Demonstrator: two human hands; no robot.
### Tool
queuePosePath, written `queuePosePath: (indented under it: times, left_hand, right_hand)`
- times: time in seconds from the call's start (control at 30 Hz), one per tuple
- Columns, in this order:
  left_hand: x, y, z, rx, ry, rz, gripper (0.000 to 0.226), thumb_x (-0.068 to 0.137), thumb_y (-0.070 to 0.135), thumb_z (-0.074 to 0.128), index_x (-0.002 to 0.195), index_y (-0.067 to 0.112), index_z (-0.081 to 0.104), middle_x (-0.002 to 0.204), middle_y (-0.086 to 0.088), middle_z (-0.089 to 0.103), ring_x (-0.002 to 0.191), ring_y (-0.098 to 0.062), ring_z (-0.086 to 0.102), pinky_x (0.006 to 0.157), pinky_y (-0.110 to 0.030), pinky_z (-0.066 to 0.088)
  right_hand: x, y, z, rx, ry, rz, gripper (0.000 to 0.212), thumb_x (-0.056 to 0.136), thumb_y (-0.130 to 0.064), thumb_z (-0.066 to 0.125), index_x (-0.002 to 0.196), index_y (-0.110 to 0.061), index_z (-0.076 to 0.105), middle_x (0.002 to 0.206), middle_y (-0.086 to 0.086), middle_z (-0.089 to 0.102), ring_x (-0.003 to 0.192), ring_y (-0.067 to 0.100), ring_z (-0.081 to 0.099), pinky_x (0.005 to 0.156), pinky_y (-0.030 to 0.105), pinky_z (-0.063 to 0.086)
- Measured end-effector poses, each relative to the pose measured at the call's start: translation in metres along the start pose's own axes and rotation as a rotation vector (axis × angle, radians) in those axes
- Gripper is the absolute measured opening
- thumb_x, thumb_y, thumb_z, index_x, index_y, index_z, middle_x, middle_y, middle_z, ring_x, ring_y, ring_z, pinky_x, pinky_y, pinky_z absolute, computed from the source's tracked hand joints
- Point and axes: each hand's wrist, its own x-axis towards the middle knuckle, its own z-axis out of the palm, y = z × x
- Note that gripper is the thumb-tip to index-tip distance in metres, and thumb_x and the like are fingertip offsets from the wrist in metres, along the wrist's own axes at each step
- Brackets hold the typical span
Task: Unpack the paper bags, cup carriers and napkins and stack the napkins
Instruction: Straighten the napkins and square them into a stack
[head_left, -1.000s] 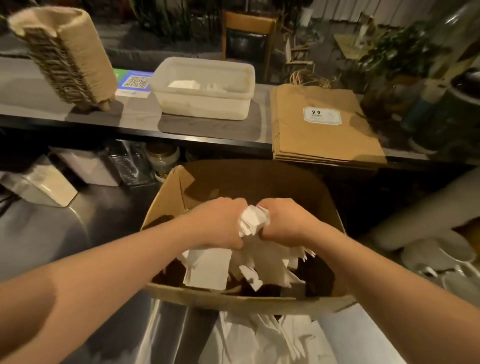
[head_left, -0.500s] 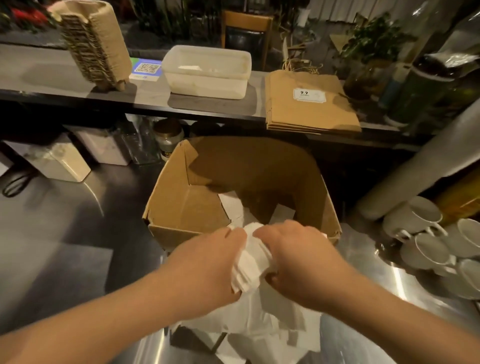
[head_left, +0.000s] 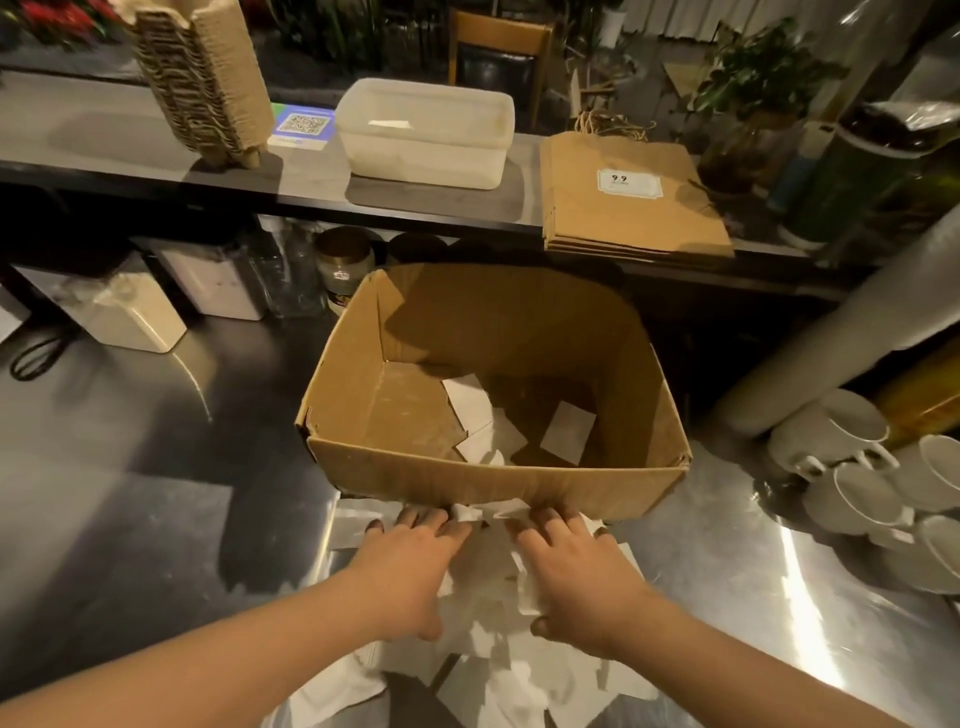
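Nearest to us, a loose heap of white napkins lies scattered on the shiny metal desk, running from the bottom edge up to the foot of the cardboard box. Our left hand and right hand both rest palm down on this heap, side by side, fingers spread and fairly straight, the fingertips close against the box's near wall; neither grip is closed around anything that we can see.

The open box stands just beyond our hands. Inside it a few napkins in the box lie flat on the bottom.

To our right, white cups sit clustered on the desk. To the left stand pale storage containers and jars under the shelf.

On the raised dark shelf behind, from left to right: a tall leaning stack of cup carriers, a QR-code card, a translucent plastic tub, and flat brown paper bags piled together.
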Motion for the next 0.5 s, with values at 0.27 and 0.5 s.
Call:
queuePosePath:
  times: [0.27,0.5]
  left_hand:
    - [-0.031,-0.016,-0.104,-0.38,-0.374,0.257,0.063,0.094,0.066,0.062,0.149,0.041,0.046,0.136,0.016,0.064,0.115,-0.009,0.065,0.099,-0.031,0.053]
    - [0.037,-0.04,-0.176,-0.674,0.145,0.107,0.023,0.101,0.049,0.059,0.123,0.042,0.06,0.096,0.012,0.072,0.075,-0.004,0.067,0.07,-0.024,0.056]
  right_hand:
    - [-0.006,0.032,-0.054,0.112,0.111,-0.326,0.053,0.097,-0.068,0.045,0.143,-0.041,0.043,0.133,-0.015,0.054,0.112,0.005,0.056,0.085,0.025,0.055]
    - [0.062,0.07,-0.12,0.492,0.28,0.057,0.027,0.097,-0.045,0.062,0.123,-0.039,0.059,0.101,-0.019,0.063,0.086,0.003,0.063,0.077,0.024,0.06]
